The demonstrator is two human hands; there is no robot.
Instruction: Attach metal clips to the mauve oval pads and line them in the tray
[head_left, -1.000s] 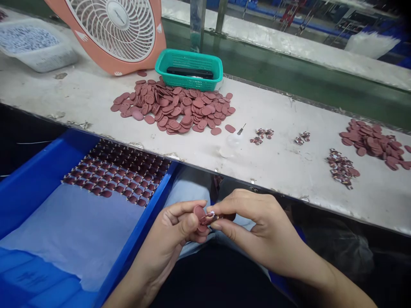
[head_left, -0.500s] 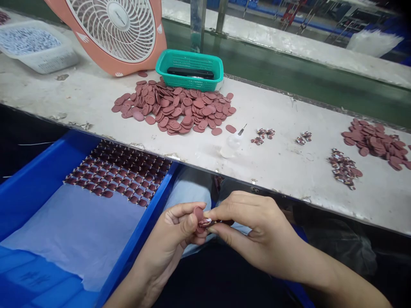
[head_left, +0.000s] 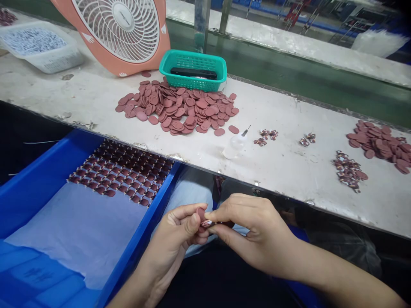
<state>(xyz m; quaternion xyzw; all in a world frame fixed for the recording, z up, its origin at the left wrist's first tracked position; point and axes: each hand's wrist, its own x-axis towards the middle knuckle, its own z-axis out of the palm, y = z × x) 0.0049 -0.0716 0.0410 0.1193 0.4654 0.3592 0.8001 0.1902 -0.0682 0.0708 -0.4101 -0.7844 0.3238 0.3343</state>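
My left hand [head_left: 183,229] pinches a reddish-brown oval disc [head_left: 201,213] between thumb and fingers, below the table's front edge. Against that disc, my right hand [head_left: 247,222] pinches a small brown and white figure piece [head_left: 207,223]; the fingers hide much of it. In the blue bin [head_left: 141,239] at the left, rows of brown pieces [head_left: 122,171] lie on a pale sheet [head_left: 86,226]. A large pile of oval discs [head_left: 180,107] is on the table beyond my hands.
On the pale table [head_left: 282,167] stand a fan [head_left: 112,64], a green basket [head_left: 194,83], a tub of small pale pieces [head_left: 48,60] and a clear needle-tipped bottle [head_left: 234,145]. Small figure pieces [head_left: 349,171] and more discs [head_left: 379,141] lie at the right.
The whole view has shifted slightly, so the table items appear a little further right. Both hands keep nearly the same pinch on the disc and the figure piece.
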